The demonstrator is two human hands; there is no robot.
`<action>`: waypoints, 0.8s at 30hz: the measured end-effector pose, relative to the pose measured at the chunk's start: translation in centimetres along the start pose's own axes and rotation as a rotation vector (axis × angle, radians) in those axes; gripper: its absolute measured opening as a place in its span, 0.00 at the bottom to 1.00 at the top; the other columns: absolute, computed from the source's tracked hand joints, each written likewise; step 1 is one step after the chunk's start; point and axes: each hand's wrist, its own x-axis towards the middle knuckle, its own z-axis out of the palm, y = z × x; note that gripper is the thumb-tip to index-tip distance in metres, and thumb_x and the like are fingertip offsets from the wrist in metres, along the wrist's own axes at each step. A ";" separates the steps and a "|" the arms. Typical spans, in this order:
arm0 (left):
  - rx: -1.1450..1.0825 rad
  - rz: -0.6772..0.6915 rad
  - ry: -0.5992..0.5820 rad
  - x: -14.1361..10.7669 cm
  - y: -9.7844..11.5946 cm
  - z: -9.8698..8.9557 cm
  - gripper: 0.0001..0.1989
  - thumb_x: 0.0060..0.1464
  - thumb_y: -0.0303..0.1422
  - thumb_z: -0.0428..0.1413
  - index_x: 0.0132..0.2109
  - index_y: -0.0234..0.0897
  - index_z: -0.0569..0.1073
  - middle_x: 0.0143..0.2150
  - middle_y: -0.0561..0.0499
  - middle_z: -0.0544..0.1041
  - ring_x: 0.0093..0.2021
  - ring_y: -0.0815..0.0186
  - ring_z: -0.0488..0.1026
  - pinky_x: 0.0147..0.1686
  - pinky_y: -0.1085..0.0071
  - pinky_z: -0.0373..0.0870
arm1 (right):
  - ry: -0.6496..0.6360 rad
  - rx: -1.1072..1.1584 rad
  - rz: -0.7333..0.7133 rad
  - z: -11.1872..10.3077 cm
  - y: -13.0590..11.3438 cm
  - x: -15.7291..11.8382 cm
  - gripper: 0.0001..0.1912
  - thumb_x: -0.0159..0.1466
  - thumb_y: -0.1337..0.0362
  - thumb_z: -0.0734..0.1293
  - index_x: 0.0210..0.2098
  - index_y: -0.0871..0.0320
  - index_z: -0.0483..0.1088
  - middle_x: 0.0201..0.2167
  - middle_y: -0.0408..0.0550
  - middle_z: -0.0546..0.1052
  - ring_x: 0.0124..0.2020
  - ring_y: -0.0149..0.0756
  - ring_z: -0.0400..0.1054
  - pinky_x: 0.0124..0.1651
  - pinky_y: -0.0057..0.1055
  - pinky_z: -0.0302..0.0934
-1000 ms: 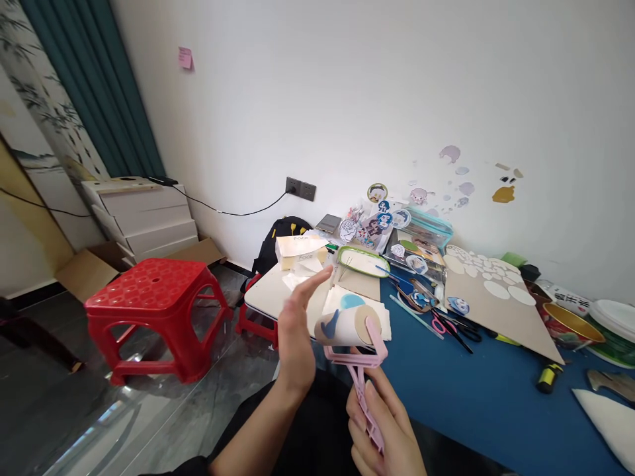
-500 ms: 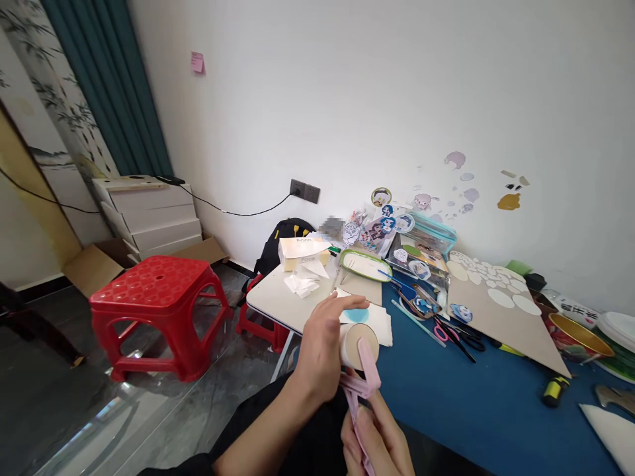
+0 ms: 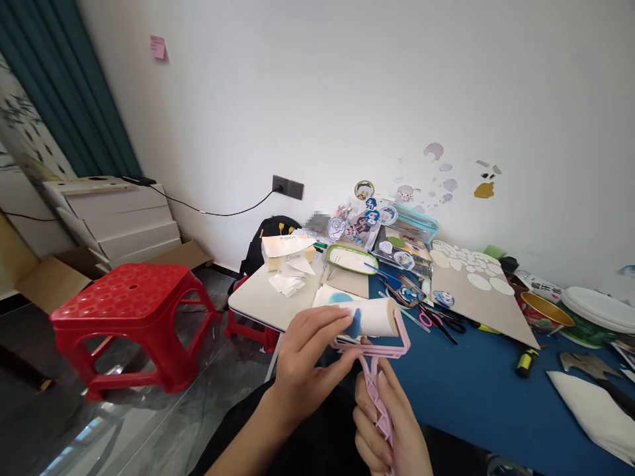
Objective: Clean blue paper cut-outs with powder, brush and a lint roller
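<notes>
A pink-framed roller [image 3: 377, 318] with a white cylinder is held above the near edge of the blue table. The fingers of my right hand [image 3: 389, 423] are wrapped round its pink handle. My left hand [image 3: 310, 350] pinches the left end of the roller, fingertips on the cylinder and thumb by the frame. A blue shape shows on the cylinder beside my left fingertips. Just behind the roller lies white paper with a light blue patch [image 3: 340, 298]. Further back rests a green-rimmed oval tray [image 3: 352, 259].
Tissue pack [image 3: 288, 251] and crumpled tissue stand at the left. Pink scissors [image 3: 425, 317], a grey board [image 3: 489, 304] with pale ovals, a gold bowl [image 3: 546, 312] and a yellow-black tool [image 3: 526, 362] lie to the right. A red stool [image 3: 131, 314] stands on the floor.
The roller has turned from end-on to sideways, showing its cylinder and blue shape. My left hand has come down and closed on its left end. The view has shifted right.
</notes>
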 end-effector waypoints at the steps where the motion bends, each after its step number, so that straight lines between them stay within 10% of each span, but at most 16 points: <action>1: 0.035 0.034 -0.002 0.0 0.0 0.1 0.21 0.49 0.24 0.62 0.50 0.38 0.72 0.46 0.46 0.78 0.48 0.60 0.74 0.48 0.64 0.73 | -0.005 0.000 0.011 0.0 0.0 0.0 0.23 0.55 0.51 0.74 0.46 0.50 0.65 0.19 0.32 0.66 0.11 0.14 0.36 0.11 0.12 0.36; 9: 0.064 -0.018 -0.008 -0.3 -0.6 0.0 0.15 0.53 0.24 0.58 0.47 0.42 0.76 0.44 0.48 0.81 0.44 0.61 0.78 0.45 0.65 0.75 | -0.021 -0.067 0.066 -0.4 0.4 0.2 0.19 0.57 0.49 0.71 0.37 0.55 0.64 0.20 0.33 0.65 0.10 0.13 0.38 0.11 0.14 0.35; 16: -0.393 -0.886 0.172 0.8 -1.7 -1.1 0.10 0.53 0.38 0.59 0.33 0.36 0.80 0.30 0.49 0.82 0.31 0.63 0.78 0.33 0.71 0.75 | 0.024 -0.040 0.035 -1.6 0.6 0.7 0.18 0.58 0.50 0.70 0.37 0.53 0.62 0.21 0.32 0.64 0.11 0.14 0.35 0.11 0.14 0.34; 24: -0.701 -1.185 0.151 0.9 -3.0 -1.2 0.14 0.46 0.41 0.64 0.31 0.31 0.78 0.31 0.44 0.82 0.28 0.64 0.78 0.26 0.75 0.73 | 0.123 -0.003 -0.018 -5.8 -1.7 -0.6 0.17 0.56 0.53 0.73 0.38 0.52 0.66 0.21 0.33 0.63 0.13 0.15 0.34 0.14 0.16 0.34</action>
